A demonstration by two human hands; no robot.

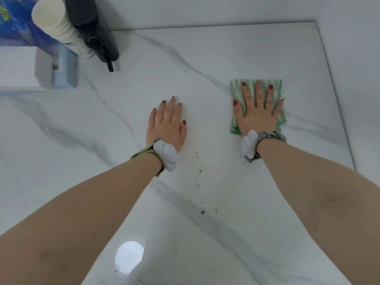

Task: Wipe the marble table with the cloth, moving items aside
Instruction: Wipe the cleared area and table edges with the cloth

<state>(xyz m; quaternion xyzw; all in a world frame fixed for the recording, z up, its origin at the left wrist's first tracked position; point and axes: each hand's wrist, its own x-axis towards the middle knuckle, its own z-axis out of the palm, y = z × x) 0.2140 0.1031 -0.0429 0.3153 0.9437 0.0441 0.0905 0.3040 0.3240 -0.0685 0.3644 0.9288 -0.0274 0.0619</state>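
The white marble table (144, 83) with grey veins fills the view. A folded green-and-white striped cloth (236, 89) lies flat on it at the right. My right hand (258, 112) presses flat on the cloth, fingers spread. My left hand (167, 124) rests flat on the bare marble to the left of the cloth, fingers apart, holding nothing. Brown crumbs and specks (202, 211) are scattered on the table between my forearms.
At the far left stand a stack of paper cups (55, 23) lying on its side, a black device (92, 31), a blue package (12, 23) and a blue-and-white box (59, 73). The table's right edge (337, 99) meets a white wall.
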